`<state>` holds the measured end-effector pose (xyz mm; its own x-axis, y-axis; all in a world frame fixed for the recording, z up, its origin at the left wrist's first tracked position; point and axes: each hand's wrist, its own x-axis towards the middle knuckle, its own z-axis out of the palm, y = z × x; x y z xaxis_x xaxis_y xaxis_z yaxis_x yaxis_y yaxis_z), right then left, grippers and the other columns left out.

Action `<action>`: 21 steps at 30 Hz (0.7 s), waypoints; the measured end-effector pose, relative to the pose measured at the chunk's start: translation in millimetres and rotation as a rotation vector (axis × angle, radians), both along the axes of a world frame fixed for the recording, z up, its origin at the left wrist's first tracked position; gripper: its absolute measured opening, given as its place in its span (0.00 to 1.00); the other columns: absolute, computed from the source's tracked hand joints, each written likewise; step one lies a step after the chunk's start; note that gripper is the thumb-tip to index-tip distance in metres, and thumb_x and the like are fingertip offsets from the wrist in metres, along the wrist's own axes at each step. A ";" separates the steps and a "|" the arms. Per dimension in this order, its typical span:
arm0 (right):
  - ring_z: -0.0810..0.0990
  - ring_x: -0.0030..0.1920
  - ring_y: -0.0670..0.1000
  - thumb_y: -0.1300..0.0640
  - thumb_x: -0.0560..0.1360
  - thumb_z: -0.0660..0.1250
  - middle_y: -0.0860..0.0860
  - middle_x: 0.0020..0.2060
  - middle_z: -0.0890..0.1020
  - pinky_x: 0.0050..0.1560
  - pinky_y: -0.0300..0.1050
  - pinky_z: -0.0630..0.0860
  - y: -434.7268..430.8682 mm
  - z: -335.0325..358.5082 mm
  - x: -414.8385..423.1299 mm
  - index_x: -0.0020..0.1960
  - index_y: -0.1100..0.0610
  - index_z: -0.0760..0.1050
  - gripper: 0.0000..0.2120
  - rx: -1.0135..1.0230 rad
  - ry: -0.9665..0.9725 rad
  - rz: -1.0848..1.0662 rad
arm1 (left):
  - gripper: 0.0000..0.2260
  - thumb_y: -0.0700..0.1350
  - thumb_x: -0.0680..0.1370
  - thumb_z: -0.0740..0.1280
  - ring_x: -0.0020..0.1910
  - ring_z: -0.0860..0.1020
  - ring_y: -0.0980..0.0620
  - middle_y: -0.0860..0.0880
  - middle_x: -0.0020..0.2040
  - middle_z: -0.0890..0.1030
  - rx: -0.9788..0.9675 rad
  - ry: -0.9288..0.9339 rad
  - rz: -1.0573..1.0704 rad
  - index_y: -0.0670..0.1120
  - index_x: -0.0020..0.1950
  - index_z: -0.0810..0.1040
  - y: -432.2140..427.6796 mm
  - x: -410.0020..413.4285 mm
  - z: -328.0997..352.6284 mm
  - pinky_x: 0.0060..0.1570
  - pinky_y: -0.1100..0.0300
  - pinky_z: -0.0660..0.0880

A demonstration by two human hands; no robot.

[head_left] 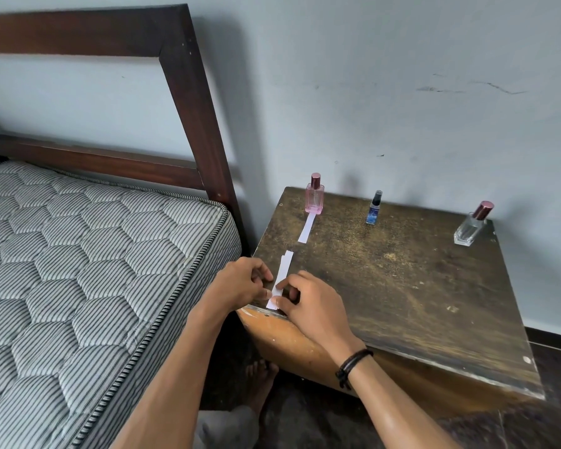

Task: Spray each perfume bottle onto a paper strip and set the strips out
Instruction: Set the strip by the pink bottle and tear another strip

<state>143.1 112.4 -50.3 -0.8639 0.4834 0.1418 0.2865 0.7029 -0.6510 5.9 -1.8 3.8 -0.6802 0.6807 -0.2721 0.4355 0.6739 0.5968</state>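
At the near left corner of the tabletop [402, 286] we hold a small stack of paper strips [283, 270] between both hands. Our left hand [243, 281] pinches its left edge and our right hand [310, 307] pinches its near end. One strip [306, 229] lies flat, touching the pink bottle [314, 197]. The blue bottle [374, 210] and the clear bottle [471, 225] stand farther right.

Left hand [240, 281] and right hand [311, 303] on paper strips [284, 268] at table [402, 286] corner
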 end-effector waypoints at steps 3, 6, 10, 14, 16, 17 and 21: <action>0.76 0.42 0.44 0.43 0.76 0.73 0.41 0.38 0.73 0.39 0.44 0.72 -0.3 0.1 -1.2 0.53 0.44 0.82 0.09 -0.002 -0.003 -0.010 | 0.12 0.42 0.69 0.80 0.38 0.78 0.56 0.52 0.39 0.82 0.002 -0.006 -0.015 0.51 0.48 0.82 -0.2 -1.6 0.0 0.48 0.57 0.77; 0.76 0.42 0.43 0.43 0.75 0.74 0.41 0.39 0.74 0.37 0.43 0.69 -0.4 0.3 -2.6 0.51 0.43 0.83 0.07 -0.014 -0.013 -0.031 | 0.13 0.41 0.68 0.80 0.38 0.78 0.57 0.54 0.38 0.81 -0.005 -0.015 -0.035 0.51 0.49 0.82 -1.0 -3.8 0.4 0.47 0.59 0.75; 0.76 0.41 0.43 0.43 0.75 0.75 0.41 0.40 0.76 0.38 0.43 0.71 -0.4 0.4 -3.7 0.50 0.43 0.83 0.06 -0.022 -0.025 -0.039 | 0.14 0.40 0.69 0.80 0.38 0.78 0.57 0.53 0.39 0.80 0.002 -0.036 -0.056 0.51 0.50 0.83 -2.5 -5.6 1.4 0.49 0.58 0.77; 0.78 0.43 0.43 0.43 0.76 0.73 0.41 0.42 0.77 0.40 0.45 0.74 -1.1 0.4 -4.2 0.49 0.43 0.84 0.06 -0.015 -0.021 -0.045 | 0.15 0.40 0.69 0.80 0.37 0.77 0.58 0.53 0.39 0.80 0.007 -0.049 -0.071 0.52 0.51 0.83 -4.0 -6.4 2.5 0.48 0.60 0.76; 0.78 0.43 0.43 0.43 0.77 0.72 0.40 0.43 0.78 0.40 0.46 0.75 -1.5 0.0 -4.5 0.48 0.44 0.84 0.06 -0.012 -0.011 -0.048 | 0.15 0.39 0.69 0.80 0.37 0.76 0.58 0.53 0.39 0.79 0.004 -0.060 -0.071 0.51 0.51 0.83 -4.2 -6.2 3.1 0.48 0.58 0.77; 0.78 0.43 0.43 0.44 0.78 0.72 0.39 0.42 0.77 0.40 0.46 0.75 -1.3 -0.3 -4.9 0.48 0.44 0.85 0.06 -0.015 -0.004 -0.048 | 0.15 0.39 0.69 0.80 0.37 0.76 0.58 0.53 0.39 0.79 0.003 -0.064 -0.069 0.51 0.51 0.83 -4.2 -6.2 3.6 0.49 0.58 0.77; 0.76 0.40 0.41 0.45 0.79 0.72 0.37 0.40 0.76 0.38 0.41 0.72 2.0 0.2 -5.7 0.50 0.44 0.85 0.05 -0.054 0.043 -0.059 | 0.15 0.39 0.69 0.80 0.36 0.76 0.58 0.54 0.39 0.79 0.003 -0.064 -0.072 0.52 0.51 0.82 -3.3 -6.4 4.5 0.49 0.58 0.77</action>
<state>137.4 114.4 -50.1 -0.8273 0.5412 0.1503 0.2976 0.6493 -0.6999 -0.5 -5.1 8.3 -0.6105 0.7282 -0.3116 0.4437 0.6403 0.6270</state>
